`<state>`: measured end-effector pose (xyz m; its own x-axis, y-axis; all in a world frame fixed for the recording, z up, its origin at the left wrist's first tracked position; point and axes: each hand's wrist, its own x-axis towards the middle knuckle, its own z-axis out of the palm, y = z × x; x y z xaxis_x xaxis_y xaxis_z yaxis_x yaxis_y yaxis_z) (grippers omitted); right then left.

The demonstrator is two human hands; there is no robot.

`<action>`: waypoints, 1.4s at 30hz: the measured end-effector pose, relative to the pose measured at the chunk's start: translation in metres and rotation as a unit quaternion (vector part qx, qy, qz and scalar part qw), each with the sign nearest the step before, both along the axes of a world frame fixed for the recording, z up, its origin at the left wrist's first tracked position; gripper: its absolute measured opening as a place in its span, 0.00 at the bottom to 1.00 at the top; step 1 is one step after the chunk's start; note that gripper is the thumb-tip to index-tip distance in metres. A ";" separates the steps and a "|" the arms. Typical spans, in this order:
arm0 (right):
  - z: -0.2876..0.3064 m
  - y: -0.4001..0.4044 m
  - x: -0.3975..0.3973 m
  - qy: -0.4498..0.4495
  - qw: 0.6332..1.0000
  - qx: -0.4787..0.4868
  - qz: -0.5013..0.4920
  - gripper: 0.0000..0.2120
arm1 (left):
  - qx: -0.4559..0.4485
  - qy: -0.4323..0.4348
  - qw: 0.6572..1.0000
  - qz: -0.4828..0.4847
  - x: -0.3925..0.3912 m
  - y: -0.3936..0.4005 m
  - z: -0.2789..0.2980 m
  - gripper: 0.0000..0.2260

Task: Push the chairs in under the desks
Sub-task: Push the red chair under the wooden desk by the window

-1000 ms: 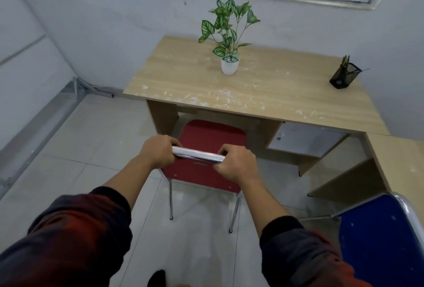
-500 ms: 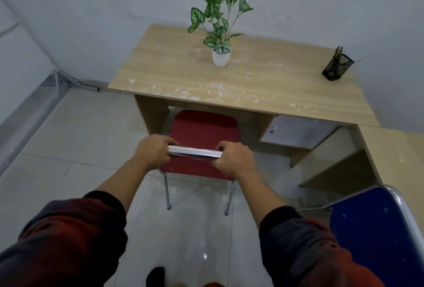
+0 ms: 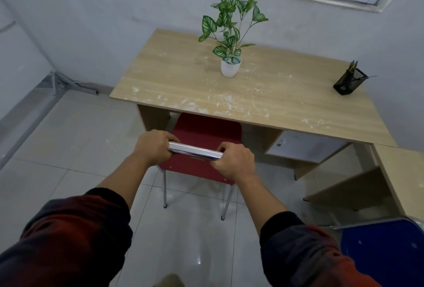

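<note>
A red chair (image 3: 206, 130) with chrome legs faces a light wooden desk (image 3: 252, 101). The front of its seat sits under the desk's near edge. My left hand (image 3: 154, 145) and my right hand (image 3: 234, 160) both grip the chrome bar along the top of the chair's backrest, one at each end. A blue chair (image 3: 385, 254) with a chrome frame shows at the bottom right, beside a second wooden desk (image 3: 403, 176).
On the desk stand a potted plant (image 3: 230, 66) in a white pot and a black mesh pen holder (image 3: 346, 81). A drawer unit (image 3: 302, 147) hangs under the desk's right side. Glossy tiled floor (image 3: 75, 140) lies to the left; a metal frame (image 3: 62, 80) lies by the wall.
The red chair has slid forward, so more of its seat is hidden under the desk edge. Both hands kept their grip on the backrest bar.
</note>
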<state>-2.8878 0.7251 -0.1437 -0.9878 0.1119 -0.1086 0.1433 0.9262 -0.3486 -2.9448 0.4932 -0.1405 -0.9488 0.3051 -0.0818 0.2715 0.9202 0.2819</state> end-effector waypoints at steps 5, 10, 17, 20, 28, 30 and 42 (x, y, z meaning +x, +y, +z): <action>0.003 -0.002 -0.031 0.000 1.000 0.005 -0.009 0.17 | 0.009 0.005 1.000 -0.001 -0.035 -0.002 -0.005 0.15; 0.004 -0.012 -0.059 -0.006 0.999 -0.003 -0.031 0.16 | 0.011 -0.015 1.000 -0.012 -0.070 -0.010 -0.004 0.14; 0.006 -0.018 -0.075 -0.022 0.999 -0.018 -0.033 0.14 | -0.001 -0.040 0.999 -0.022 -0.090 -0.015 0.002 0.15; 0.009 -0.017 -0.078 -0.032 0.999 -0.026 -0.033 0.13 | -0.009 -0.045 0.999 -0.027 -0.093 -0.013 0.002 0.14; 0.018 0.006 -0.088 -0.050 0.998 -0.032 -0.015 0.12 | -0.011 -0.054 0.998 -0.038 -0.099 0.007 0.004 0.13; 0.019 0.014 -0.093 -0.048 0.998 -0.029 -0.015 0.14 | -0.009 -0.053 0.997 -0.048 -0.102 0.014 0.002 0.15; 0.013 0.014 -0.118 -0.022 0.999 -0.034 0.002 0.15 | 0.010 -0.056 0.998 -0.035 -0.131 0.010 0.000 0.13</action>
<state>-3.0059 0.7394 -0.1308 -0.9822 0.0987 -0.1597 0.1563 0.9011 -0.4046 -3.0759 0.5033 -0.1402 -0.9105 0.3721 -0.1803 0.2999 0.8944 0.3317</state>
